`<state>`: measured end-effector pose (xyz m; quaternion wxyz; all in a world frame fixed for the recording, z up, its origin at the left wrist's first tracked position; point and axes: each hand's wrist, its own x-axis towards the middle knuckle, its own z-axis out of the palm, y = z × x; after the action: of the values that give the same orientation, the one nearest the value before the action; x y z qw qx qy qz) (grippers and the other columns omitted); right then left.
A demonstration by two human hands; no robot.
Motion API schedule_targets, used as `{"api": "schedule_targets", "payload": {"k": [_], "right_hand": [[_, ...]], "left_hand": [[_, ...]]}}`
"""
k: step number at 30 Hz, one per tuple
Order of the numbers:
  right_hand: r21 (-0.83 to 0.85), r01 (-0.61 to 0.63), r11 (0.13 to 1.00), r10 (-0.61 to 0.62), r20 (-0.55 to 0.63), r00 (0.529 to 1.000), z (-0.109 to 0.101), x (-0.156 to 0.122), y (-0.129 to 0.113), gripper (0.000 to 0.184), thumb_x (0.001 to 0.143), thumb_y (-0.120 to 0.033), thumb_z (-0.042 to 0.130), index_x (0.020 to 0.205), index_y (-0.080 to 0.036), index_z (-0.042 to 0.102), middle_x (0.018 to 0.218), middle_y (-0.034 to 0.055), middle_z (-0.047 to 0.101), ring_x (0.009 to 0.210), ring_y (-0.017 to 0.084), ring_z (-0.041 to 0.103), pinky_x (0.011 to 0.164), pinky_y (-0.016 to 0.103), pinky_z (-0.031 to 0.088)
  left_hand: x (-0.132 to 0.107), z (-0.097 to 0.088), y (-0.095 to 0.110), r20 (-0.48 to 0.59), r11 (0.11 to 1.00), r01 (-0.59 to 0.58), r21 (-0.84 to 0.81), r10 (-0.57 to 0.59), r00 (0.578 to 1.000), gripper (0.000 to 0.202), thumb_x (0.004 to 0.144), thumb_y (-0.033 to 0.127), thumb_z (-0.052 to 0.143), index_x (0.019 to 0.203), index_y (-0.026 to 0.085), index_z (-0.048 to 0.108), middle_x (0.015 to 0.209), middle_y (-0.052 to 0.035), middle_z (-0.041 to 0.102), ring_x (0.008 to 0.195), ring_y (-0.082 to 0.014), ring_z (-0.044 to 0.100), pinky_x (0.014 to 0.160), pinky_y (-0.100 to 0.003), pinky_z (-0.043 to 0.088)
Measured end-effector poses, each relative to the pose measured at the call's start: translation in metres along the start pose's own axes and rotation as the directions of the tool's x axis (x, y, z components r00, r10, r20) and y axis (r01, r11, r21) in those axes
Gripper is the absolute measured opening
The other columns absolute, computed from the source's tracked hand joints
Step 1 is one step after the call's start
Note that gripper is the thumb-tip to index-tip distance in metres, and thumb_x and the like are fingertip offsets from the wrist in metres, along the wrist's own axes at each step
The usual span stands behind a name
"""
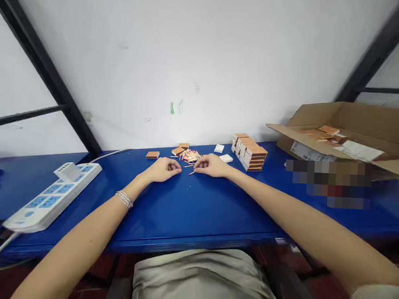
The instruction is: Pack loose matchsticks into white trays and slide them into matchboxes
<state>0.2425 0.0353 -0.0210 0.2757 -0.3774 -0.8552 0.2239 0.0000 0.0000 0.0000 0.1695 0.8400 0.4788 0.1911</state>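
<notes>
A loose pile of matches (191, 155) with red heads lies on the blue table (183, 211), just beyond my two hands. My right hand (212, 165) is right of the pile, its thumb and fingers pinched together on a match (191, 173) that points left. On the left, my left hand (165, 169) rests low over the table with its fingertips curled together; whatever may be between them is too small to make out. Orange-brown matchboxes (153, 155) lie beyond my left hand, and white box pieces (226, 158) lie beyond my right.
Stacked matchboxes (252, 154) stand right of the pile, near the wall. Farther right, an open cardboard box (306, 146) holds more orange boxes. A white power strip (54, 197) with a plugged-in adapter (67, 172) and cable occupies the left side.
</notes>
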Motion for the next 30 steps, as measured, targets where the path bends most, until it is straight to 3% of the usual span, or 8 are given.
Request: {"api": "schedule_targets", "payload": {"k": [6,16,21,25,30], "right_hand": [[-0.085,-0.078,0.993,0.065,-0.153,0.986,0.009,0.005,0.000,0.018,0.082,-0.025,0.064,0.089,-0.016,0.077,0.070,0.0020,0.068,0.059,0.011,0.052,0.060,0.023,0.037],[-0.201,-0.028,0.979,-0.002,-0.145,0.989,0.016,0.011,0.000,0.010,0.083,-0.021,0.063,0.082,-0.017,0.072,0.084,0.0046,0.070,0.074,0.015,0.059,0.067,0.024,0.040],[-0.133,0.008,0.991,-0.021,-0.092,0.996,0.008,0.006,-0.002,0.010,0.083,-0.017,0.062,0.083,-0.015,0.071,0.081,0.0045,0.070,0.068,0.012,0.056,0.065,0.023,0.040],[-0.060,0.048,0.997,-0.046,0.031,0.998,0.000,0.003,0.000,0.012,0.080,-0.023,0.066,0.084,-0.016,0.074,0.075,0.0017,0.069,0.061,0.011,0.053,0.062,0.023,0.039],[-0.043,0.090,0.995,-0.087,0.085,0.993,-0.003,0.002,-0.003,0.022,0.077,-0.033,0.070,0.091,-0.017,0.075,0.079,0.0020,0.068,0.062,0.010,0.051,0.061,0.023,0.037]], "left_hand": [[0.001,-0.001,0.000,-0.001,1.000,0.017,-0.012,-0.017,1.000,0.028,0.083,0.039,0.061,0.092,0.015,0.073,0.072,-0.0032,0.069,0.061,-0.0122,0.058,0.058,-0.023,0.045],[0.000,-0.002,0.001,0.008,0.999,0.025,-0.031,-0.024,1.000,0.029,0.082,0.038,0.061,0.093,0.014,0.073,0.070,-0.0031,0.068,0.059,-0.0119,0.057,0.056,-0.023,0.044],[0.000,-0.002,0.001,0.011,0.999,0.025,-0.033,-0.025,1.000,0.029,0.082,0.038,0.061,0.094,0.014,0.073,0.070,-0.0030,0.068,0.059,-0.0119,0.057,0.057,-0.023,0.044],[0.000,-0.002,0.002,0.013,0.999,0.020,-0.038,-0.019,1.000,0.028,0.082,0.038,0.061,0.093,0.014,0.073,0.070,-0.0028,0.068,0.058,-0.0115,0.056,0.055,-0.022,0.043],[0.000,-0.002,0.002,0.016,0.999,0.014,-0.040,-0.013,1.000,0.029,0.082,0.039,0.061,0.093,0.014,0.073,0.070,-0.0033,0.069,0.056,-0.0113,0.055,0.054,-0.022,0.042]]}}
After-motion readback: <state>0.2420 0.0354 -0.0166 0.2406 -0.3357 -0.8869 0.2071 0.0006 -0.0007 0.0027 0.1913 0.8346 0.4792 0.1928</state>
